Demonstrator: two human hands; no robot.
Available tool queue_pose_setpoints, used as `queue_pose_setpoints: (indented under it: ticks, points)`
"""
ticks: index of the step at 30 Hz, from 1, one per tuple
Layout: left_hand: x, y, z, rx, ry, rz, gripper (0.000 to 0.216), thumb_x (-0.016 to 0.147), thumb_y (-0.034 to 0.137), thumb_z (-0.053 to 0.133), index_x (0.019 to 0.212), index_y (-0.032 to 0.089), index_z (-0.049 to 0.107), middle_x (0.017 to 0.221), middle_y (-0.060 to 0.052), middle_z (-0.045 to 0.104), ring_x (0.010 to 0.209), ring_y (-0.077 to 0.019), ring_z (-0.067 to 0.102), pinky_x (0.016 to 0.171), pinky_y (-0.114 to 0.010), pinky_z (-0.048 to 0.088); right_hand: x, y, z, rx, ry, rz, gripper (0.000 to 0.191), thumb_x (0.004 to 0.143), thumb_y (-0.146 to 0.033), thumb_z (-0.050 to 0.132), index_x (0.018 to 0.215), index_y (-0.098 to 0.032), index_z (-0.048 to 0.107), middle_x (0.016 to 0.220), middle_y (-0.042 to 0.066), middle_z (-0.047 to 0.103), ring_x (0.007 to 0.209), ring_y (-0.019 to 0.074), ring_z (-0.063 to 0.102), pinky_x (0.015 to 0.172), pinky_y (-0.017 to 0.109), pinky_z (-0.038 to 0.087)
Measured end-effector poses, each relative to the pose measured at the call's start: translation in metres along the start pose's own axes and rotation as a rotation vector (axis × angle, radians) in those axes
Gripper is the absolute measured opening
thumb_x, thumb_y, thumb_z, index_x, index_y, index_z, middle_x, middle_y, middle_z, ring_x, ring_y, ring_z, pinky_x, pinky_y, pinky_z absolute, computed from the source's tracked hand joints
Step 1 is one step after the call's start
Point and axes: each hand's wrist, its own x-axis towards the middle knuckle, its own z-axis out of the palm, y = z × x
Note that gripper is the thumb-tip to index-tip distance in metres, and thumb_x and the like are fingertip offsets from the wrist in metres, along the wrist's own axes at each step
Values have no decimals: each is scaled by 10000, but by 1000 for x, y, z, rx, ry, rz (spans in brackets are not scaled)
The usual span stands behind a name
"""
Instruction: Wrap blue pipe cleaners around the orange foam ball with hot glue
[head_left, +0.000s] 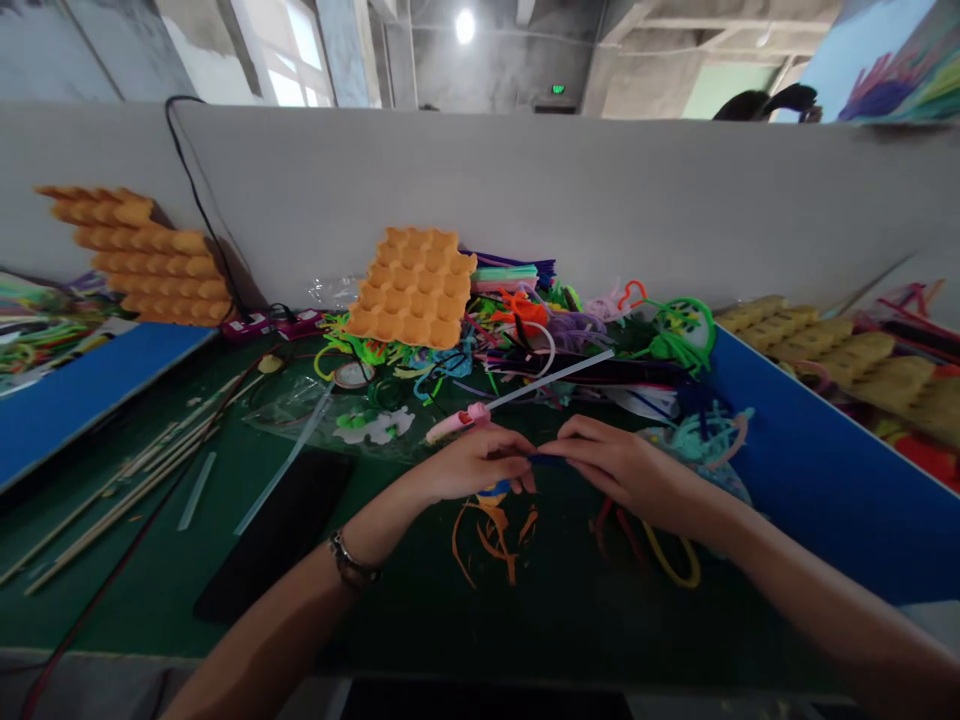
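Over the middle of the table, my left hand and my right hand pinch a dark blue pipe cleaner, with a short stretch showing between the fingertips. Below my left fingers is a small blue and orange piece with thin orange strips; whether it joins the blue pipe cleaner is hidden. Just beyond my left hand lies a pink glue gun, a long whitish glue stick sticking out of its back. Under my right forearm are a yellow pipe cleaner loop and a dark red one.
An orange egg tray leans over piled colourful pipe cleaners at the back. On the left lie wooden sticks, clear glue sticks and a black flat object. Blue dividers flank the green table.
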Motion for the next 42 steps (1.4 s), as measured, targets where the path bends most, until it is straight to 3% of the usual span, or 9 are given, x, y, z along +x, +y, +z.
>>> queue_pose_setpoints:
  ticks: [4, 8, 15, 21, 26, 31, 36, 39, 42]
  points:
    - [-2, 4, 5, 114, 18, 13, 190, 841, 305, 494, 750, 147, 547, 672, 0, 605, 599, -84, 540, 597, -203, 422, 2, -6, -4, -96, -51, 32, 364, 884, -123, 315, 1067, -191, 622, 926, 83, 598, 755, 149, 613, 657, 266, 491]
    - [-3, 10, 13, 296, 106, 98, 275, 872, 335, 421, 684, 159, 519, 645, 2, 577, 598, -95, 529, 569, -196, 401, 4, -7, -1, -109, 23, 25, 339, 880, -135, 329, 1019, -185, 634, 871, 78, 613, 726, 163, 624, 631, 275, 500]
    - [-7, 16, 5, 479, 194, 119, 328, 906, 323, 358, 804, 138, 609, 695, -21, 619, 628, -111, 540, 570, -198, 404, -12, 16, -10, 45, 149, 105, 294, 896, -269, 387, 1017, -211, 648, 972, 77, 686, 899, 191, 645, 813, 312, 504]
    - [-11, 13, -1, 306, 128, 125, 393, 889, 459, 396, 914, 133, 615, 716, -40, 616, 681, -133, 569, 625, -231, 438, -32, 31, -30, 54, 172, 169, 355, 866, -383, 398, 922, -201, 698, 918, 85, 723, 821, 223, 678, 726, 322, 542]
    - [-16, 18, 0, 191, 46, 80, 308, 881, 380, 442, 1053, 144, 540, 779, -30, 594, 666, -107, 555, 599, -217, 426, -43, 39, -42, 60, 230, 239, 428, 829, -511, 415, 890, -205, 709, 857, 99, 721, 762, 258, 675, 660, 372, 550]
    - [-20, 21, -7, 236, 33, 81, 251, 847, 283, 505, 1062, 155, 524, 895, -46, 598, 759, -118, 559, 686, -244, 444, -57, 59, -74, 199, 537, 487, 468, 684, -706, 499, 785, -275, 652, 587, 61, 601, 496, 200, 540, 453, 351, 459]
    - [-20, 14, -13, 107, 58, 110, 247, 820, 314, 552, 1011, 159, 526, 1106, -107, 589, 893, -149, 582, 768, -289, 463, -62, 84, -102, 160, 835, 584, 350, 825, -570, 340, 871, -271, 517, 541, -3, 410, 421, 147, 384, 409, 320, 324]
    - [-21, 12, -16, 33, 64, 125, 258, 821, 321, 566, 1014, 154, 528, 1100, -118, 609, 880, -146, 587, 783, -298, 464, -55, 98, -105, 85, 820, 610, 306, 840, -520, 333, 883, -287, 526, 530, 0, 417, 416, 156, 392, 422, 327, 345]
    - [-22, 14, -20, -4, 81, 131, 265, 811, 307, 586, 1021, 154, 534, 1038, -105, 643, 901, -156, 596, 804, -304, 463, -40, 112, -98, -32, 735, 569, 243, 807, -450, 427, 819, -253, 568, 664, 77, 569, 630, 238, 568, 618, 396, 456]
